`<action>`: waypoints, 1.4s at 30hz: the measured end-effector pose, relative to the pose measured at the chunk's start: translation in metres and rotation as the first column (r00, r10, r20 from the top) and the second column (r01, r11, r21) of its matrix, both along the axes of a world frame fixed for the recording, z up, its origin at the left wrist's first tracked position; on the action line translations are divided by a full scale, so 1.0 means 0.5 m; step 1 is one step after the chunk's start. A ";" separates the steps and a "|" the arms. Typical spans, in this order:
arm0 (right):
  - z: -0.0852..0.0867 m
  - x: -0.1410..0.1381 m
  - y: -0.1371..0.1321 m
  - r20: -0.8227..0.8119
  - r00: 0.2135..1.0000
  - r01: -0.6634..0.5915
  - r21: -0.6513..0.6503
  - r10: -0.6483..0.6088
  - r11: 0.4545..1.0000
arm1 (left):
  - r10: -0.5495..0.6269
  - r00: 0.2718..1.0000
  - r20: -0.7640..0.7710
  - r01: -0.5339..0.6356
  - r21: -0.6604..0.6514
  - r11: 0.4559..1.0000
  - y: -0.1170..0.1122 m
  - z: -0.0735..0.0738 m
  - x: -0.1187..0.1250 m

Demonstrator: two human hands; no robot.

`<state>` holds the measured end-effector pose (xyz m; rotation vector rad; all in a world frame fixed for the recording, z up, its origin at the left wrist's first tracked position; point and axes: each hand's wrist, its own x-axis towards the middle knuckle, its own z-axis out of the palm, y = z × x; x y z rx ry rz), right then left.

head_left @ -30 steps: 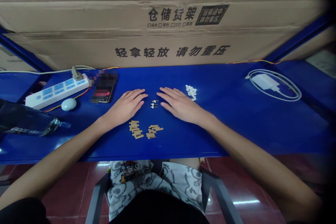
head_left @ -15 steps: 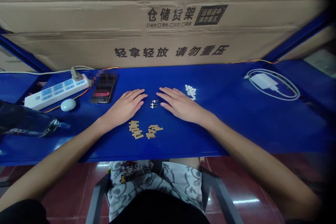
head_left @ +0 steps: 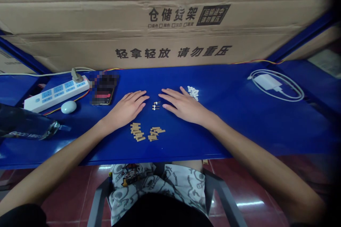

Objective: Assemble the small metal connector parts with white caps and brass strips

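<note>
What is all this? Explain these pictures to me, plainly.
There is no machine: these are a person's own bare hands, seen in every picture from a camera worn on the head, looking forward and down. The left hand and right hand are palm down at the blue table, holding nothing visible. Between them lie small parts; beside the right hand, white bits; nearer the person, two tan piles. Farther left are a phone, power strip, pale oval object and bottle; far right, a charger and cable.
</note>
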<state>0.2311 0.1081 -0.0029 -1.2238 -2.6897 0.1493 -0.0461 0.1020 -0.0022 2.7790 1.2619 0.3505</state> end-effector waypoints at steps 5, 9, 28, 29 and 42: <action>-0.004 0.012 0.010 -0.003 0.981 0.191 0.197 -0.194 0.962 | 0.038 0.981 0.190 -0.033 -0.029 0.999 -0.008 0.022 0.006; -0.003 0.045 0.031 -0.014 0.903 0.408 0.344 -0.429 0.846 | -0.109 0.946 0.306 0.120 -0.019 0.993 -0.021 0.047 0.012; 0.015 0.052 0.025 -0.079 0.973 0.230 0.309 -0.217 0.923 | -0.277 0.936 0.219 0.323 -0.211 0.923 -0.038 0.050 0.023; 0.018 0.048 0.022 -0.073 0.976 0.216 0.295 -0.203 0.931 | -0.268 0.938 0.222 0.314 -0.209 0.926 -0.037 0.049 0.022; 0.027 0.031 0.010 -0.072 0.983 0.183 0.249 -0.170 0.951 | -0.277 0.938 0.209 0.323 -0.227 0.919 -0.037 0.051 0.022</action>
